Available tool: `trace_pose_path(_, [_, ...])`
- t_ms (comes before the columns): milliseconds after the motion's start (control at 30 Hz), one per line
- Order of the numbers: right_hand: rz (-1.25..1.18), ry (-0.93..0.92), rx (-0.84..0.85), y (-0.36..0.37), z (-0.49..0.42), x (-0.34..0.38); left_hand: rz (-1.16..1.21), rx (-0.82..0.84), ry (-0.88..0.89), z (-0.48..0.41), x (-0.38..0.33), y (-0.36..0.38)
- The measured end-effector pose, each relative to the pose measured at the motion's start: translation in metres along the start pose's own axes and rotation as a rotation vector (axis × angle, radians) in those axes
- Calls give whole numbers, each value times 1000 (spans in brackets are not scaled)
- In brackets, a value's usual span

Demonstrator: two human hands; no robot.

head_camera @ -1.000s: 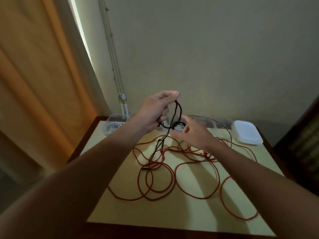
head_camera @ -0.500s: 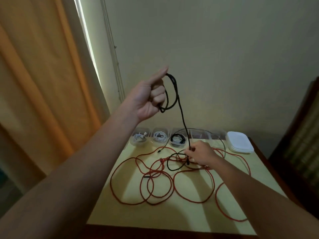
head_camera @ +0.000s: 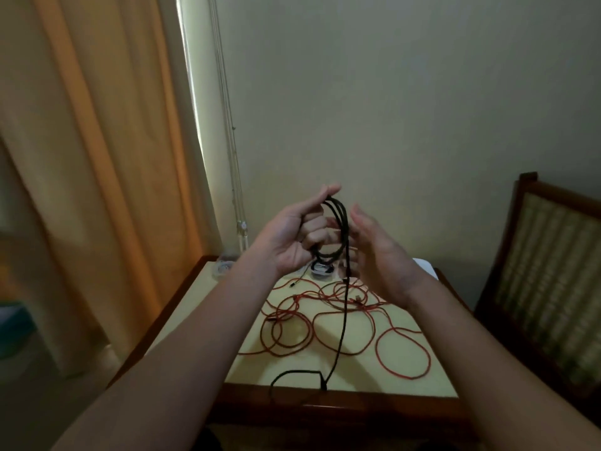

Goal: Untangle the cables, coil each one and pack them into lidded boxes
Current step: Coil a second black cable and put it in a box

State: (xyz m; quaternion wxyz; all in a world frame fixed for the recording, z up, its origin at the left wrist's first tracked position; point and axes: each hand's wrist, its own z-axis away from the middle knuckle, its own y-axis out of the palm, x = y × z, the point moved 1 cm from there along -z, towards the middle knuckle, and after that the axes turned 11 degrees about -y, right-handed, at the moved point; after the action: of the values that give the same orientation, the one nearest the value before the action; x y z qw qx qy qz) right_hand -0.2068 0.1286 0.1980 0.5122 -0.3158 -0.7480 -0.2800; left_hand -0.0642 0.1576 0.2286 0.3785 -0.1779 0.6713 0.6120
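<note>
Black cable (head_camera: 341,222) is partly coiled: several loops hang in the air above the far half of the table (head_camera: 364,372), gripped by the left hand (head_camera: 292,242), whose thumb and forefinger pinch the top of the loops while the lower fingers curl through them. The right hand (head_camera: 383,255) stands just beside the coil on its right, fingers straight and close together, palm turned toward the loops and gripping nothing. It may be brushing the strand, but the dim view does not settle that.

From the bottom of the coil the free run drops almost straight down and toward the person. It reaches the table near its front edge, where the tail bends and curls over the rim. The loose length therefore lies below and nearer than both hands, its long axis close to vertical, and the right hand is the nearer to it. The next loop probably calls for that hand to catch the strand just under the coil.

A red cable (head_camera: 338,296) sprawls in tangled loops across the table, and clear boxes (head_camera: 224,267) sit along the far edge.

No brand, label or writing is readable.
</note>
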Motion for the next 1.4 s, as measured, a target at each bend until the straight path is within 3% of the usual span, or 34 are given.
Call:
trace_pose_path(167, [339, -120, -219, 13, 47, 27, -379, -204, 205, 35, 16, 18])
trace_pose_path(333, [431, -223, -309, 19, 66, 55, -596, -244, 149, 62, 13, 39])
trace_pose_path(500, [462, -300, -322, 28, 63, 59, -241, -136, 100, 68, 12, 56])
trace_pose_path(700, [431, -225, -264, 24, 71, 43, -76, -225, 140, 74, 2, 55])
trace_pose_path(800, [414, -160, -317, 6, 82, 25, 36, -250, 172, 77, -6, 46])
trace_pose_path(1067, [792, -110, -411, -39, 98, -10, 233, -355, 290, 77, -24, 19])
trace_pose_path(1167, [1029, -200, -404, -41, 95, -9, 62, -459, 366, 71, -19, 14])
trace_pose_path(1300, [1332, -398, -252, -28, 89, -2, -531, -663, 485, 70, -5, 20])
trace_pose_path(1400, [1479, -548, -168, -12, 84, 8, -861, -681, 486, 68, 11, 24])
